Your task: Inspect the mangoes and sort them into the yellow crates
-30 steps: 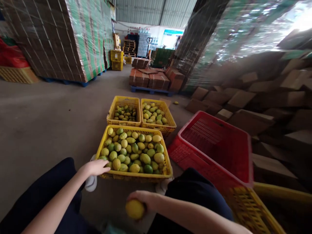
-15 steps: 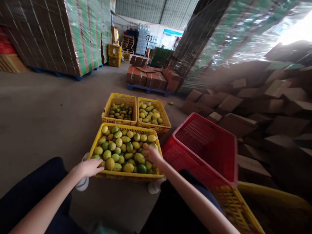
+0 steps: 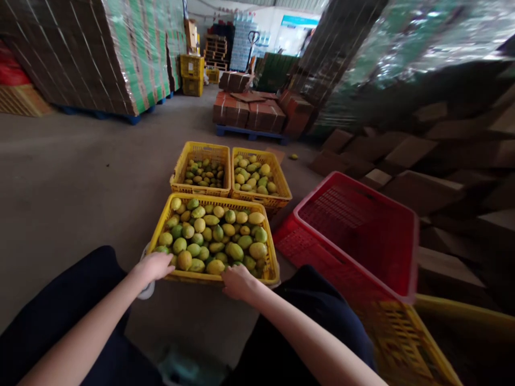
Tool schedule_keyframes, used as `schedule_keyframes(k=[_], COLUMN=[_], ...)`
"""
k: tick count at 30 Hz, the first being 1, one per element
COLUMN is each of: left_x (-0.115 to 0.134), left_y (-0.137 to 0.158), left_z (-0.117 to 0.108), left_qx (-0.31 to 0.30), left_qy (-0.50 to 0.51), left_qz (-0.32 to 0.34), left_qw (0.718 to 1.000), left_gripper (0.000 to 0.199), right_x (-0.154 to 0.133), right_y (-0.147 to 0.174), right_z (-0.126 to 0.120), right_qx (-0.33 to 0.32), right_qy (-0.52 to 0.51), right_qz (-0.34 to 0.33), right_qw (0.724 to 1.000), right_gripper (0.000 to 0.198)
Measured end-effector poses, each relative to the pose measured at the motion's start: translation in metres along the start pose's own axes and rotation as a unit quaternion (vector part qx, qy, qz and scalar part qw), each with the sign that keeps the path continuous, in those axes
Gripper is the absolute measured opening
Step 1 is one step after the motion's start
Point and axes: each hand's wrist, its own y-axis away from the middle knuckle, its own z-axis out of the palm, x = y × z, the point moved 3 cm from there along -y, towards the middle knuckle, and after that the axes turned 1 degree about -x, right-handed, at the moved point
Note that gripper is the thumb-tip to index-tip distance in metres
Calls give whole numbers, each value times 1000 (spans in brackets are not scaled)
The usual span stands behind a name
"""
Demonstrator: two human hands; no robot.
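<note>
A yellow plastic crate [image 3: 276,273] in front of me is full of green and yellow lemons [image 3: 217,233]. My left hand [image 3: 156,265] lies over the crate's near left corner, its fingers stretched towards the lemons at that edge; nothing shows in its grip. At the near rim, right of the middle, my right hand [image 3: 239,281] has its fingers curled down around a green lemon [image 3: 237,264], which it mostly hides.
Two more yellow crates, a left one [image 3: 173,179] and a right one [image 3: 287,188], hold lemons behind. A red crate [image 3: 295,244] stands at the right on a yellow crate [image 3: 386,338]. Cardboard boxes [image 3: 414,195] are heaped beyond; wrapped pallet stacks [image 3: 92,59] stand further back.
My right hand has come from the right side of the lemons to the near rim, its fingers closing on a green lemon. My left hand stays at the left corner. The view has tilted down.
</note>
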Motion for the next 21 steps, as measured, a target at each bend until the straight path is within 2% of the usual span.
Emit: schedule_keyframes(k=[3, 8, 11, 15, 17, 19, 21], left_x=[21, 53, 55, 52, 52, 51, 49], left_y=[-14, -49, -67, -76, -75, -72, -67], left_z=[-6, -7, 2, 14, 13, 7, -6], left_qx=[-14, -1, 21, 22, 28, 26, 13], left_qy=[-15, 51, 89, 128, 146, 172, 213], left_qz=[-9, 11, -13, -55, -69, -79, -82], left_qw=[1000, 999, 996, 990, 986, 981, 974], left_gripper=[43, 32, 31, 62, 72, 65, 48], right_x=[-5, -29, -36, -39, -40, -40, -37], right_y=[-10, -26, -34, -39, -38, -36, -34], right_z=[3, -9, -27, -51, -60, -65, -70], right_qx=[18, 79, 75, 74, 65, 53, 46], right_qy=[-1, 19, 33, 52, 69, 88, 106], right_qz=[-29, -97, -76, -42, -25, -8, 10], right_qw=[999, 992, 994, 995, 995, 995, 993], right_gripper=[45, 43, 37, 26, 22, 19, 15])
